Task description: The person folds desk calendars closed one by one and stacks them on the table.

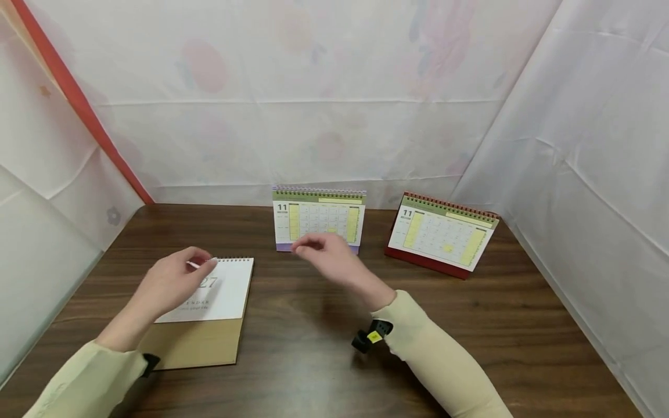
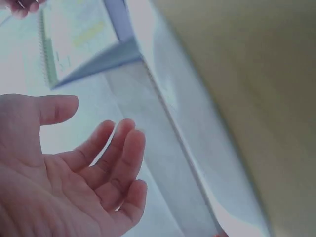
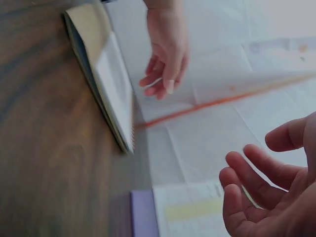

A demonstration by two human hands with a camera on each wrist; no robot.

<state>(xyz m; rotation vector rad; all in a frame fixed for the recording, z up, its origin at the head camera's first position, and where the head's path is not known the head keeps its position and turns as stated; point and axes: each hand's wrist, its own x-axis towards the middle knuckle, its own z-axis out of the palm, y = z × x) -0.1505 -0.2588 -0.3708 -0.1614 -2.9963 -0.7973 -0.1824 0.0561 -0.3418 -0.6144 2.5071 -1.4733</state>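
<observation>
At the left of the head view stands a desk calendar (image 1: 230, 293) with a white cover page and a tan base. My left hand (image 1: 172, 283) hovers over its upper left part, fingers loosely bent and holding nothing; the right wrist view shows a gap between them. Part of the cover print is hidden by that hand. A purple-based calendar (image 1: 319, 216), showing 11, stands at the back middle. My right hand (image 1: 334, 261) is in front of its lower edge, empty, with relaxed fingers; contact with it is not visible.
A red-based calendar (image 1: 444, 235), also showing 11, stands angled at the right of the wooden table (image 1: 292, 348). Pale patterned cloth (image 1: 313, 128) hangs behind and at both sides. A red strip (image 1: 83, 107) runs down the left corner.
</observation>
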